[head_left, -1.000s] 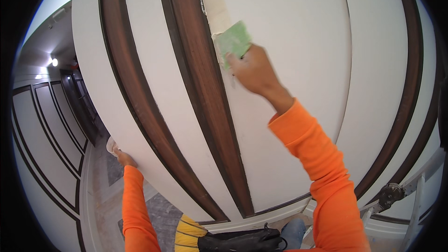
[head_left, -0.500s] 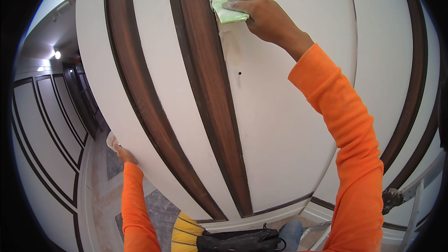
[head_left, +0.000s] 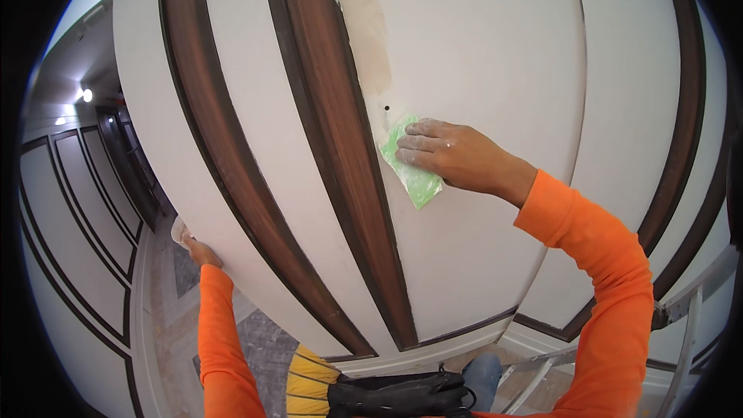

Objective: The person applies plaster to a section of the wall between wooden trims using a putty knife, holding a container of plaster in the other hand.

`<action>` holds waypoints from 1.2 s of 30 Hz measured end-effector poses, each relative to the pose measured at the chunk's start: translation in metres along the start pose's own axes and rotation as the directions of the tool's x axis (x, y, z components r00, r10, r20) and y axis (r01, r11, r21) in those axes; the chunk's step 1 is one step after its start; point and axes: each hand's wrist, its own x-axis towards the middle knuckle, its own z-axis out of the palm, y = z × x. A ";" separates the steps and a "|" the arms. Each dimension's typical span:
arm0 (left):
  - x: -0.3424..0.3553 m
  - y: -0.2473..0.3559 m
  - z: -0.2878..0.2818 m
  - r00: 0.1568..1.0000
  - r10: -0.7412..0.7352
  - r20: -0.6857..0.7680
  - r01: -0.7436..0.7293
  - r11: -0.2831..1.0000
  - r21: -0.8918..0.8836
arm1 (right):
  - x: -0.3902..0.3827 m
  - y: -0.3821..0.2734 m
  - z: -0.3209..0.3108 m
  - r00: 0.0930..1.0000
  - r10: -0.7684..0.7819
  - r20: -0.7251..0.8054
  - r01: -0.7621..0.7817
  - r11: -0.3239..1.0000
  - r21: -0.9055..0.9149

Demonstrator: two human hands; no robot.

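My right hand (head_left: pixel 458 156) is closed on a light green putty spreader (head_left: pixel 422 190) smeared with white, held against the white wall panel (head_left: pixel 495 54). Its upper left corner lies by the edge of a dark brown wood strip (head_left: pixel 329 124), just below a small dark hole (head_left: pixel 387 107). A beige band of filler (head_left: pixel 370 39) runs down the panel beside that strip, above the hole. Out at the far left, my left hand (head_left: pixel 203 252) grips a white tub (head_left: pixel 181 231) by its side. What is inside the tub cannot be made out clearly.
A metal ladder (head_left: pixel 691 340) stands at the lower right. Beneath me are a black bag (head_left: pixel 398 396) and a yellow ribbed cloth or bag (head_left: pixel 309 383). On the left a corridor with panelled walls (head_left: pixel 73 209) runs back past a lit lamp (head_left: pixel 87 95).
My right hand has drawn the spreader down the panel from near the top to below the hole. A smooth beige band now shows above. My left hand keeps the tub nearly in place.
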 end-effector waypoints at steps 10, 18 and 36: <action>0.003 0.002 0.000 0.999 0.041 -0.016 -0.040 0.999 0.031 | 0.097 0.098 -0.031 0.853 0.062 -0.518 -0.188 0.963 -0.194; 0.005 -0.005 -0.007 0.999 0.029 0.017 -0.028 0.999 -0.027 | 0.044 0.070 0.004 0.964 -0.065 -0.258 0.018 0.983 -0.184; 0.007 -0.007 -0.007 0.995 0.083 -0.058 -0.080 0.995 0.054 | 0.097 0.109 -0.045 0.967 0.016 -0.253 -0.066 0.980 -0.189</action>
